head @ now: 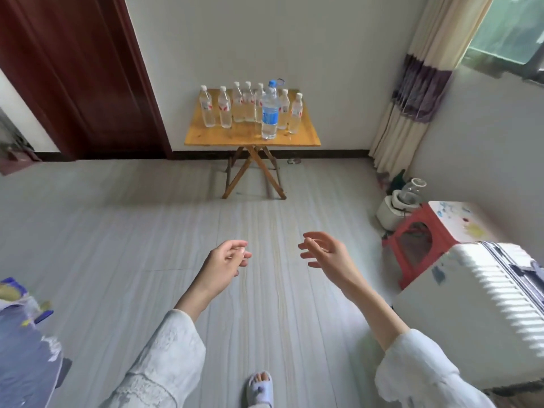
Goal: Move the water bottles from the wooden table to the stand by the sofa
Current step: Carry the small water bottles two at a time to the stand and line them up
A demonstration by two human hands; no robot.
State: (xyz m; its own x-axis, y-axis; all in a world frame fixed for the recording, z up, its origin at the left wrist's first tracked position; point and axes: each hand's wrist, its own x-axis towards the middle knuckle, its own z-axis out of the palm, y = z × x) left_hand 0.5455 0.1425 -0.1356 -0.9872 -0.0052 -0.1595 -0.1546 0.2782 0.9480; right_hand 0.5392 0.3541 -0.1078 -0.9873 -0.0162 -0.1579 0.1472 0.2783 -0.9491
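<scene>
Rear water bottles (248, 98) partly hidden behind the blue-labelled bottle (270, 114); label print illegible; suitcase (482, 304) cropped at right edge

Wide white lace-textured sleeves (164, 357), bare forearms, pale slipper (260, 388) with open toe

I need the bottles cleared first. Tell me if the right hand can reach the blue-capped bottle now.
Probably not yet. The right hand is empty, and open floor separates it from the blue-capped bottle on the wooden table. Nothing blocks the way.
</scene>
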